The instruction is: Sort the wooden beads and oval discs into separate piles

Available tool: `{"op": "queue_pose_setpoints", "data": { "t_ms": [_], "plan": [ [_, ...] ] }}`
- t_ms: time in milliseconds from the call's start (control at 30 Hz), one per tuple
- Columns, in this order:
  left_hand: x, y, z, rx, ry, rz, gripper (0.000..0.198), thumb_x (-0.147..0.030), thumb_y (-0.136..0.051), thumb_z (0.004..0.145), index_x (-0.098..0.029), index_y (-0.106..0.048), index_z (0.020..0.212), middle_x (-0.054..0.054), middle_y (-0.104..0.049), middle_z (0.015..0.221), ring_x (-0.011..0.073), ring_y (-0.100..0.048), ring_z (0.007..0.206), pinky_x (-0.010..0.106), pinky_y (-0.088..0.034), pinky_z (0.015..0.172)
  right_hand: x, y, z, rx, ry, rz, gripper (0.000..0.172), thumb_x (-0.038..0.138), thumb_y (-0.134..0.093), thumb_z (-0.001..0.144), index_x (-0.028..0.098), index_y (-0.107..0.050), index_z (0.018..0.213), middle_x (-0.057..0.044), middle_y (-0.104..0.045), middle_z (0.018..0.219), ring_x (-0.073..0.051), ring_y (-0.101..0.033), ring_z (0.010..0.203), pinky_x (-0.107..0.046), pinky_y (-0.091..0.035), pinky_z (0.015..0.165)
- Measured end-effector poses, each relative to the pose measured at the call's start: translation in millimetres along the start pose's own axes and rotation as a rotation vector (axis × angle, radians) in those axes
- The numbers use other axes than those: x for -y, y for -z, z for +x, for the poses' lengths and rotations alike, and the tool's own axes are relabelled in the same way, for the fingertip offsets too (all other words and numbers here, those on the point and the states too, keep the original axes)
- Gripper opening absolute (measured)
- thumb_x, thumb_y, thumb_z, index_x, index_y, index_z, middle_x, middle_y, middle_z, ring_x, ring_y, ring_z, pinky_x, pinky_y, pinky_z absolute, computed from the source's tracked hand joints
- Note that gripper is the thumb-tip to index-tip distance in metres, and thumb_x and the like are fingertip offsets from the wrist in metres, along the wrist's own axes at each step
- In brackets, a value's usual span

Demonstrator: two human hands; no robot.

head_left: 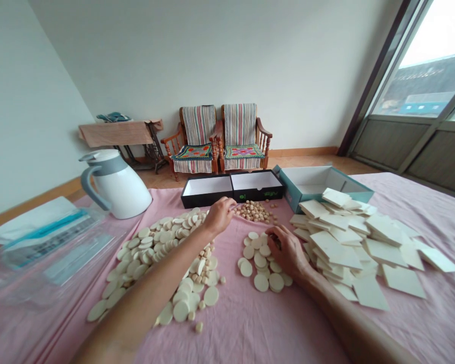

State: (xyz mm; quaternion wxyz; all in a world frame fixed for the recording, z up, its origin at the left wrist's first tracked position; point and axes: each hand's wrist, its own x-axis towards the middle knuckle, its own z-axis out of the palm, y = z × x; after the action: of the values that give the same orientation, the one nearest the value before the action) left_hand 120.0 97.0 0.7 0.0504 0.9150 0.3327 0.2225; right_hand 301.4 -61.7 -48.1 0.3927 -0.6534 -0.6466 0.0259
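My left hand [220, 215] reaches over the pink cloth at the left edge of a heap of small wooden cubes or beads [256, 211]. Its fingers are pinched together, and anything between them is too small to make out. My right hand [288, 248] is at the right edge of a small group of pale wooden discs [261, 260]. Its fingers curl inward, and what they hold, if anything, is hidden. Beneath and beside my left forearm spreads a larger pile of wooden discs [146, 242], with small cubes [199, 279] mixed in.
To the right lies a big heap of square wooden tiles [337, 237]. Behind stand a black two-part box [208, 200] and a teal box [291, 189]. A white jug [123, 189] and clear plastic packaging [72, 253] are on the left. Two chairs [222, 136] stand beyond the table.
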Motion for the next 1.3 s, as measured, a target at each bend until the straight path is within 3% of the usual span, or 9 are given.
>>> {"op": "queue_pose_setpoints", "data": {
  "t_ms": [100,200,333,533,700,1067,1167,1300],
  "plan": [
    [1,2.8,-1,-0.042,0.001,0.0,0.023,-0.012,-0.046,0.083,-0.016,-0.062,0.098,0.008,-0.063,0.098,0.0164,-0.061,0.086,0.027,-0.047,0.078,0,0,0,-0.001,0.001,0.0,0.015,0.015,-0.046,0.081,0.017,-0.059,0.088,-0.006,-0.058,0.084,-0.017,-0.055,0.076,-0.028,-0.043,0.071],
    [3,1.7,-14,0.049,-0.063,0.006,0.021,-0.01,-0.049,0.078,-0.018,-0.066,0.087,0.005,-0.066,0.088,0.0172,-0.062,0.085,0.027,-0.048,0.078,2,1,0,-0.009,0.013,0.009,0.016,0.015,-0.045,0.081,0.016,-0.059,0.088,-0.006,-0.058,0.084,-0.017,-0.055,0.077,-0.028,-0.043,0.071],
    [5,-2.8,-32,0.175,-0.149,0.037,0.02,-0.008,-0.054,0.072,-0.018,-0.066,0.084,0.006,-0.067,0.09,0.0199,-0.061,0.091,0.031,-0.046,0.084,4,2,-1,-0.015,0.02,0.013,0.017,0.013,-0.045,0.079,0.017,-0.059,0.088,-0.006,-0.059,0.084,-0.017,-0.054,0.077,-0.028,-0.043,0.071],
    [8,-5.6,-34,0.237,-0.178,0.089,0.015,-0.01,-0.058,0.071,-0.017,-0.062,0.084,0.006,-0.066,0.092,0.0208,-0.059,0.093,0.032,-0.043,0.084,5,3,-1,-0.022,0.026,0.013,0.017,0.013,-0.045,0.079,0.017,-0.059,0.087,-0.005,-0.059,0.083,-0.017,-0.055,0.077,-0.029,-0.042,0.071],
    [4,-9.5,-29,0.21,-0.137,0.123,0.008,-0.011,-0.054,0.076,-0.017,-0.059,0.076,0.006,-0.064,0.087,0.0207,-0.059,0.087,0.033,-0.041,0.081,5,2,-1,-0.013,0.019,0.021,0.016,0.014,-0.045,0.079,0.017,-0.059,0.087,-0.005,-0.059,0.084,-0.017,-0.055,0.076,-0.028,-0.042,0.07],
    [0,-7.0,-30,0.153,-0.095,0.11,0.011,-0.01,-0.048,0.08,-0.018,-0.056,0.08,0.003,-0.064,0.08,0.0183,-0.059,0.079,0.029,-0.042,0.076,1,0,-2,-0.024,0.034,0.009,0.017,0.015,-0.045,0.079,0.017,-0.06,0.088,-0.005,-0.059,0.084,-0.017,-0.054,0.077,-0.028,-0.042,0.071],
    [-3,4.9,-35,0.066,-0.074,0.075,0.013,-0.01,-0.049,0.08,-0.019,-0.057,0.086,0.003,-0.065,0.088,0.0187,-0.06,0.089,0.03,-0.042,0.082,0,-1,-3,-0.034,0.045,0.006,0.018,0.015,-0.045,0.079,0.017,-0.06,0.088,-0.006,-0.06,0.085,-0.017,-0.055,0.077,-0.028,-0.043,0.071],
    [-4,36.5,-57,-0.08,-0.021,0.034,0.017,-0.012,-0.049,0.083,-0.019,-0.057,0.096,0.004,-0.065,0.098,0.0187,-0.059,0.097,0.032,-0.041,0.088,1,3,-2,-0.029,0.042,0.017,0.019,0.018,-0.045,0.081,0.017,-0.061,0.09,-0.006,-0.061,0.086,-0.017,-0.056,0.077,-0.029,-0.045,0.071]
  ]
}}
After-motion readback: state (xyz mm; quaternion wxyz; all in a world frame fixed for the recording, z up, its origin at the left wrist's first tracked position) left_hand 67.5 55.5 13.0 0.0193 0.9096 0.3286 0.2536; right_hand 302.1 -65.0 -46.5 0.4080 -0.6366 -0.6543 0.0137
